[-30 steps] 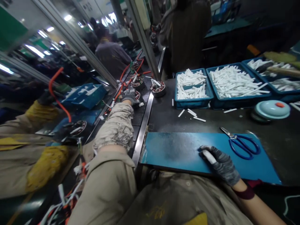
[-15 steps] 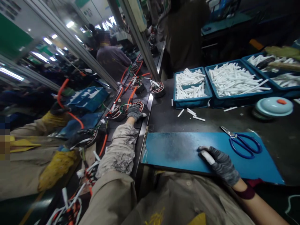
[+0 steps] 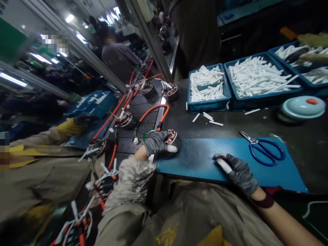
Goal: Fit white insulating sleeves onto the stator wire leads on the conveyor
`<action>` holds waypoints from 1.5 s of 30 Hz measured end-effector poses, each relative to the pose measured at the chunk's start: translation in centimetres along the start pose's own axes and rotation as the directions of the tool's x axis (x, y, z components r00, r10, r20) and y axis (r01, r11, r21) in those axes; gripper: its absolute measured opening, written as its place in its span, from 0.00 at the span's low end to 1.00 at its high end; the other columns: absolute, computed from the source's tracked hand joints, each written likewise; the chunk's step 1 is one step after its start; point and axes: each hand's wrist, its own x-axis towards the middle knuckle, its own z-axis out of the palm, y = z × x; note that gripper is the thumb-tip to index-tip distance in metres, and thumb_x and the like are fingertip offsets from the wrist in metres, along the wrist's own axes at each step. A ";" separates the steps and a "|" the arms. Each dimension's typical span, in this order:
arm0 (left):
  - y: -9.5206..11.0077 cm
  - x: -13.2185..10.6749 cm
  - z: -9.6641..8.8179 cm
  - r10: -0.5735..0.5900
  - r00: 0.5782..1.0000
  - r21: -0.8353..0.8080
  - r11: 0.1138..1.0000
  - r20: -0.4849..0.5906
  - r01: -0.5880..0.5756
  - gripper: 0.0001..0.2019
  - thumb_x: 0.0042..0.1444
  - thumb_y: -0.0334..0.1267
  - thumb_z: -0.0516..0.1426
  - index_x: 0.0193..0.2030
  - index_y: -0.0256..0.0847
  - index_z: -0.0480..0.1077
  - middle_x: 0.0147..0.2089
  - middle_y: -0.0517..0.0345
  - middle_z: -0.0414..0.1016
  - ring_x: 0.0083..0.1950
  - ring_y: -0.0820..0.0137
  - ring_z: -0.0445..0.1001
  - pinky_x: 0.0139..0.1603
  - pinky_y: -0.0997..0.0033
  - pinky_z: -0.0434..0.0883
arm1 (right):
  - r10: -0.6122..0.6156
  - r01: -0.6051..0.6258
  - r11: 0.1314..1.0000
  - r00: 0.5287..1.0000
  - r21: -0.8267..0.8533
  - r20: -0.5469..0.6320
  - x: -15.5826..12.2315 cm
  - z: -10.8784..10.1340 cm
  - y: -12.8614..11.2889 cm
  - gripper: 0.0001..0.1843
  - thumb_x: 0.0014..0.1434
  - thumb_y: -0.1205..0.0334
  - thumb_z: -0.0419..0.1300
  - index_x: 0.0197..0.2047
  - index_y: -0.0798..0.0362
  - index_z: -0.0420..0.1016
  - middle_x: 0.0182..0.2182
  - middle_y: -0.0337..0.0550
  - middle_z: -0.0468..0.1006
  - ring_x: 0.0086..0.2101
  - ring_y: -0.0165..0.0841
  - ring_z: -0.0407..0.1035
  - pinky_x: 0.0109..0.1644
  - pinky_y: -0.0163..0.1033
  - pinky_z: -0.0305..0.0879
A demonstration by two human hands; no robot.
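My left hand [image 3: 159,143], in a grey knit glove with a white thumb tip, grips a motor stator [image 3: 171,137] by its side. The stator has red and white windings, and a thick orange cable [image 3: 160,109] loops from it onto the conveyor. It is at the left end of a blue mat [image 3: 194,153]; whether it touches the mat is hidden. My right hand [image 3: 237,172], gloved alike, rests on the mat with its fingers loosely extended and nothing visible in them. Blue-handled scissors [image 3: 263,150] lie to its right.
Blue bins [image 3: 208,106] of white tubes stand behind the mat, with a few loose tubes [image 3: 207,117] before them. A pale blue lidded container [image 3: 302,107] sits at right. More stators [image 3: 126,120] line the conveyor. A co-worker's yellow-sleeved arm [image 3: 69,127] reaches in at left.
My left hand has brought the stator off the conveyor, toward me and right, to the mat's left end, its orange cable trailing. My right hand stays on the mat. The co-worker's near arm has drawn back.
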 end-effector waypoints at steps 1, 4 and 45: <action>1.2 -0.2 0.7 0.010 1.000 -0.014 1.000 0.019 -0.010 0.20 0.49 0.55 0.69 0.41 0.43 0.80 0.37 0.56 0.84 0.41 0.57 0.82 0.48 0.58 0.78 | 0.005 -0.005 1.000 1.000 0.000 -0.002 0.0 0.1 0.0 0.14 0.65 0.48 0.61 0.44 0.44 0.85 0.42 0.42 0.88 0.43 0.43 0.83 0.55 0.51 0.79; 5.0 -0.9 2.8 0.029 0.999 -0.079 0.997 0.041 -0.026 0.20 0.53 0.51 0.68 0.44 0.36 0.80 0.43 0.43 0.83 0.48 0.47 0.82 0.55 0.47 0.77 | -0.005 0.005 1.000 0.998 -0.008 -0.070 0.1 0.6 -0.4 0.14 0.66 0.49 0.61 0.46 0.46 0.84 0.42 0.44 0.88 0.43 0.43 0.83 0.54 0.50 0.79; 3.4 -1.9 3.1 0.571 0.820 0.255 0.788 0.036 -0.560 0.21 0.74 0.46 0.46 0.47 0.37 0.76 0.47 0.46 0.80 0.47 0.60 0.76 0.55 0.57 0.69 | -0.213 0.069 0.955 0.837 0.288 0.504 8.5 0.8 -7.4 0.17 0.53 0.46 0.73 0.39 0.49 0.87 0.34 0.41 0.86 0.35 0.37 0.79 0.41 0.39 0.76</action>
